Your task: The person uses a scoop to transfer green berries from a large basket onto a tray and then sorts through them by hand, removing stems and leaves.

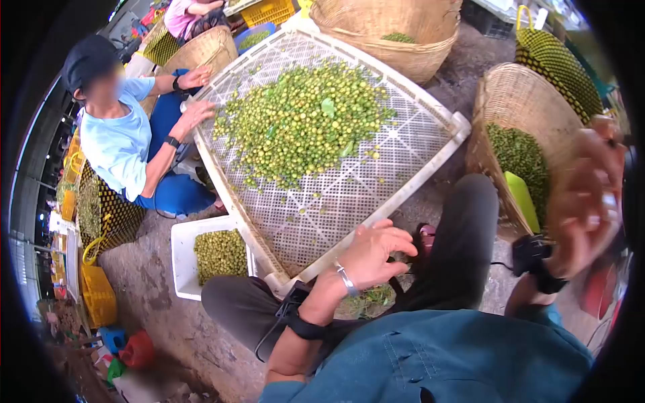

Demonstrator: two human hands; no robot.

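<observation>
My left hand (pixel 376 254) is over my lap at the near edge of a white mesh tray (pixel 410 178), its fingers loosely curled and apart with nothing between them. Small round green and yellow fruits (pixel 302 121) lie heaped on the tray, a few leaves among them. Off to the right, my right hand (pixel 584 195) is raised and smeared by motion. It overlaps a wicker basket (pixel 524 94) that holds smaller green pieces (pixel 514 151) and a lime-green flat plastic piece (pixel 522 200).
Across the tray's left side, a person in a light blue shirt (pixel 114 138) has both hands at its rim. A white bin (pixel 185 258) of fruits stands near my left knee. Another wicker basket (pixel 383 30) is behind the tray. Yellow baskets (pixel 99 295) line the left.
</observation>
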